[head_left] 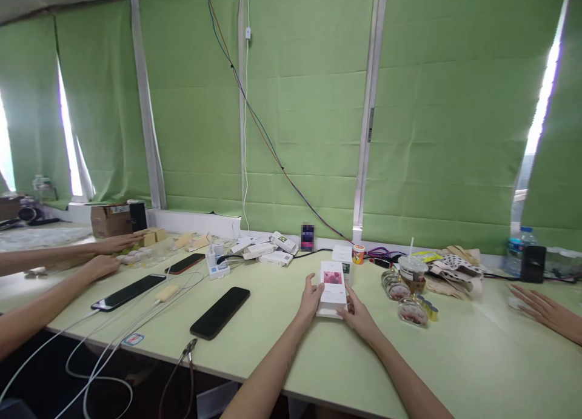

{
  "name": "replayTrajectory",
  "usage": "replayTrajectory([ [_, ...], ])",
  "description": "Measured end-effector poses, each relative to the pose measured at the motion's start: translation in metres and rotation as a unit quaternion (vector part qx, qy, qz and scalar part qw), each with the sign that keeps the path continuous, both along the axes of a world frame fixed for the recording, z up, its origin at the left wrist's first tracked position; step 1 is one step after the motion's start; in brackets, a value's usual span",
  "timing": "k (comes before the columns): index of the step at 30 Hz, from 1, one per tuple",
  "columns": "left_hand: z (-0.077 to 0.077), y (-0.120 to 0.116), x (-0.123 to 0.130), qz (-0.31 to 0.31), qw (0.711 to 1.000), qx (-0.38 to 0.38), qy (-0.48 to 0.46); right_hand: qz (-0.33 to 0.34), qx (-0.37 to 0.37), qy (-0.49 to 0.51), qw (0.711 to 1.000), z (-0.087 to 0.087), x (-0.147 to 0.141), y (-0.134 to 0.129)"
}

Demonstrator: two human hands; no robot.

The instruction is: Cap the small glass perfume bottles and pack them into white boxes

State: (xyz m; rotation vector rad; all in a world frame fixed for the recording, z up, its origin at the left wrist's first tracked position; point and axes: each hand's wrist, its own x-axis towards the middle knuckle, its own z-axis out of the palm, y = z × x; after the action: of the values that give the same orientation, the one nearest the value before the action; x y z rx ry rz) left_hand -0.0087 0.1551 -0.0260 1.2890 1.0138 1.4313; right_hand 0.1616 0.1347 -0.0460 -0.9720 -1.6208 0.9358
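A white box with a pink picture stands out at the middle of the pale green table. My left hand grips its left side, and my right hand holds its lower right edge. Directly behind it is another white box with a green picture, partly hidden by the first. An orange and white tub sits just to the right of that one.
Black phones and white cables lie left of my arms, beside a power strip and a pile of white boxes. Clear jars and a lidded cup are to the right. Other people's hands rest at both sides.
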Motion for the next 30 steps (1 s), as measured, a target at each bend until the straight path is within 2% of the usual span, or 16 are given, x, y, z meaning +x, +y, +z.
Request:
replayTrajectory([
  [5,0.005,-0.006,0.002,-0.017,0.999,0.023,-0.016,-0.018,0.008,-0.008,1.0,0.002,0.0,-0.003],
  [10,0.012,-0.012,0.005,-0.096,0.994,0.025,-0.047,-0.001,0.015,0.025,1.0,0.01,0.003,-0.007],
  [15,0.02,-0.018,0.005,-0.175,0.982,-0.009,-0.063,0.004,-0.049,0.123,0.991,0.013,0.005,-0.008],
  [21,0.025,-0.026,0.003,-0.258,0.964,-0.006,-0.059,-0.02,-0.114,0.219,0.969,0.01,0.006,-0.004],
  [26,0.026,-0.027,0.003,-0.276,0.96,0.009,-0.038,-0.02,-0.123,0.252,0.96,0.006,0.008,0.001],
  [30,0.024,-0.025,0.002,-0.265,0.963,0.032,-0.025,-0.016,-0.125,0.256,0.959,0.004,0.009,0.004],
])
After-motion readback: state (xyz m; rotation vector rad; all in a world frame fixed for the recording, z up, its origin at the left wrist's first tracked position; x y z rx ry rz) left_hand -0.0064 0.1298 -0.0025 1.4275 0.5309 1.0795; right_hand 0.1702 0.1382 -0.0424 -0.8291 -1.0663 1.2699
